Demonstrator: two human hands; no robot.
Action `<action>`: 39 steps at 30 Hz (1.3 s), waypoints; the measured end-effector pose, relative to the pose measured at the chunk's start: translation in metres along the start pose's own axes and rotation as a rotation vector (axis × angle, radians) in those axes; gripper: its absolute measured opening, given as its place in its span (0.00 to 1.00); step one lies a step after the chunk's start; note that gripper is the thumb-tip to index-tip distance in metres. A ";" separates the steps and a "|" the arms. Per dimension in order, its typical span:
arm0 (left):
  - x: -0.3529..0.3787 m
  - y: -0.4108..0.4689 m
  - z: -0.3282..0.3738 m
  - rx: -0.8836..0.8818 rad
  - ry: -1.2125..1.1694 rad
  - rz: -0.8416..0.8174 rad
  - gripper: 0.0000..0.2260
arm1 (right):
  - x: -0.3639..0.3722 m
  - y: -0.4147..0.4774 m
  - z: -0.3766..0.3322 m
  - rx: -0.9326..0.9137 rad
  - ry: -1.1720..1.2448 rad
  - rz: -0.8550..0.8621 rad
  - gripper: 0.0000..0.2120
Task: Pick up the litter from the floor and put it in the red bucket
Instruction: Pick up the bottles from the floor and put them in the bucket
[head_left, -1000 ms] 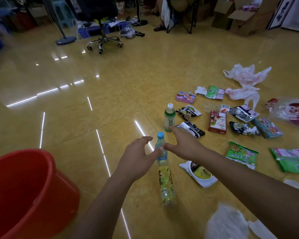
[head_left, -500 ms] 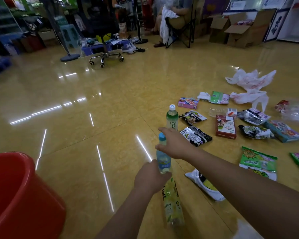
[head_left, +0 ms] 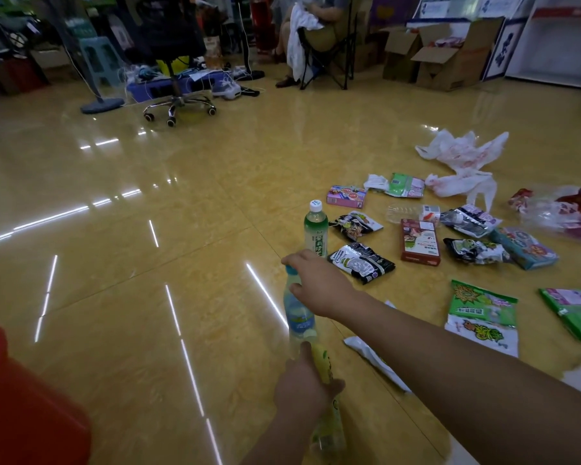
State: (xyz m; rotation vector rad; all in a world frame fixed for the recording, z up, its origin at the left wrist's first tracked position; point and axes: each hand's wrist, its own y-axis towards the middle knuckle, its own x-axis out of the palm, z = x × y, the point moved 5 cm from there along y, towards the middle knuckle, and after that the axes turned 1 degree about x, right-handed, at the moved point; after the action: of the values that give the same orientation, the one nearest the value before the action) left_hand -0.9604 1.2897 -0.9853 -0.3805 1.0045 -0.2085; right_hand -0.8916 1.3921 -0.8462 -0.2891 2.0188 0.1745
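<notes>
Right hand (head_left: 319,283): fingers curled over the neck of the blue-capped bottle (head_left: 297,318), thumb against its side just under the cap. The bottle stands upright on the floor (head_left: 148,330). The grip is much as it was half a second ago.

Left hand (head_left: 304,384): this is the change. Half a second ago it was balled near the foot of the blue-capped bottle. It has since drawn back toward me and wrapped round the yellow bottle (head_left: 322,360) at its upper part. That bottle points away from me, its cap end just at the base of the blue-capped one. I cannot tell whether it is off the floor yet.

Red bucket (head_left: 24,397): at my lower left, well apart from both bottles. Less of it shows than before, since my view has tipped up.

Litter not moved since the earlier frame:
- the green-label bottle (head_left: 316,229), upright just beyond my right hand
- the black packet (head_left: 361,263) beside it
- the red box (head_left: 420,243)
- the green snack bag (head_left: 482,307)
- the white plastic bags (head_left: 460,152) further out
- a white wrapper (head_left: 373,360), partly under my right forearm
</notes>
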 end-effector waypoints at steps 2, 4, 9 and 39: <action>0.006 0.002 0.001 0.024 -0.017 0.021 0.43 | 0.000 0.003 0.002 -0.004 -0.006 0.021 0.20; 0.011 0.004 0.000 0.026 -0.026 0.027 0.45 | 0.001 0.005 0.005 -0.010 -0.012 0.043 0.17; 0.015 0.007 -0.002 0.023 -0.085 0.052 0.47 | 0.001 0.007 0.007 -0.027 -0.018 0.071 0.14; -0.107 -0.025 0.040 0.319 -0.134 0.285 0.48 | -0.078 0.011 -0.031 -0.037 0.001 0.251 0.18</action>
State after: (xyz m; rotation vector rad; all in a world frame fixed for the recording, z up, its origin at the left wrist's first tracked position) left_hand -0.9826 1.3120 -0.8733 0.0409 0.8646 -0.0814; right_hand -0.8884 1.4052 -0.7627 -0.0580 2.0498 0.3688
